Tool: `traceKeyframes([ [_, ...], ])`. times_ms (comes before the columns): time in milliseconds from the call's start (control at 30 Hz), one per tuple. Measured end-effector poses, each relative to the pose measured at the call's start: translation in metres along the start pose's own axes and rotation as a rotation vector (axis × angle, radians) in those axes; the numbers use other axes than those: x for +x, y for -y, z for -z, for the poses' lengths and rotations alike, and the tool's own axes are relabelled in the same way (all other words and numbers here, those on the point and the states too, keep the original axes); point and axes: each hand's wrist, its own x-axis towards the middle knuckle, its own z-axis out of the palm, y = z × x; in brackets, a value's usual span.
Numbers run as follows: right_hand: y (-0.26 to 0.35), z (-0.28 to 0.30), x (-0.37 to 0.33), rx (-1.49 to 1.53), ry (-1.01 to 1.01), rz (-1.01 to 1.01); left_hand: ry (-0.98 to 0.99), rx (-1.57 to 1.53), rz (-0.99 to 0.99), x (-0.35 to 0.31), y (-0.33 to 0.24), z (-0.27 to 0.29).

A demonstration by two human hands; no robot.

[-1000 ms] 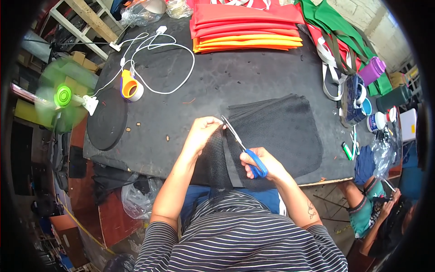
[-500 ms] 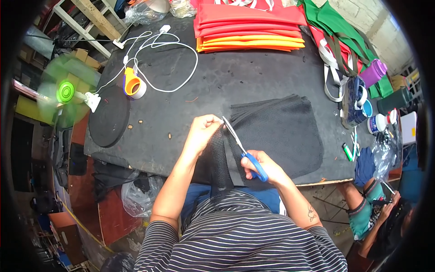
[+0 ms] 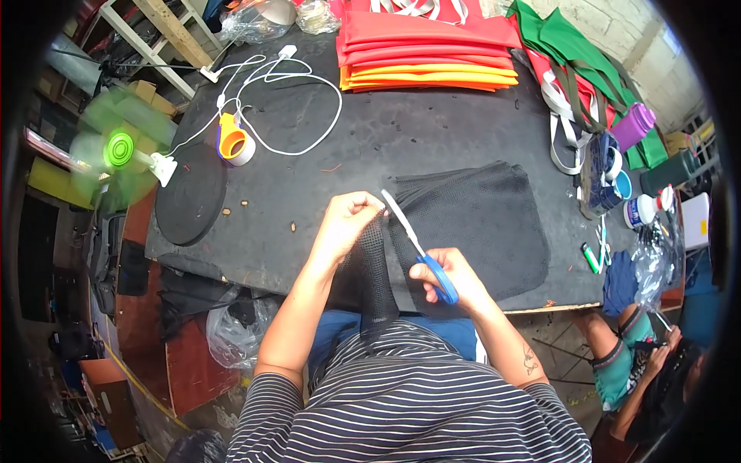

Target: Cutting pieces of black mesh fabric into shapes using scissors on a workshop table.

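Note:
My left hand (image 3: 345, 224) pinches the top edge of a strip of black mesh fabric (image 3: 369, 278), which hangs down from the fingers to my lap. In my right hand (image 3: 451, 279) is a pair of scissors (image 3: 404, 220) with blue handles, my thumb and fingers through the loops. The blades look closed, their tips pointing up beside my left fingertips and the fabric's top corner. To the right, a stack of black mesh pieces (image 3: 486, 231) lies flat on the table, partly under my right hand and the scissors.
The black-topped table (image 3: 309, 181) carries folded red and orange fabric (image 3: 428, 54) at the back. A tape dispenser (image 3: 234, 143), white cable (image 3: 340, 116) and spinning green fan (image 3: 118, 149) are left. A purple bottle (image 3: 634, 126) and glue bottle (image 3: 641, 210) stand right. Another person (image 3: 656, 363) sits lower right.
The scissors and my right hand have shifted slightly up and right, the blade tips now a little apart from my left fingers. My left hand keeps its pinch on the mesh.

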Motion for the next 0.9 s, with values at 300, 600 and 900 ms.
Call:
traceKeyframes([
  [300,0.048,-0.007,0.011,0.23,-0.146,0.451,0.021,0.386,-0.302,0.007,-0.07,-0.055],
  [600,0.132,0.1,-0.038,0.459,-0.282,0.772,0.65,0.177,0.096,-0.023,-0.069,-0.011],
  [900,0.147,0.181,-0.091,0.415,-0.288,1.019,0.542,0.172,-0.053,-0.05,-0.021,-0.067],
])
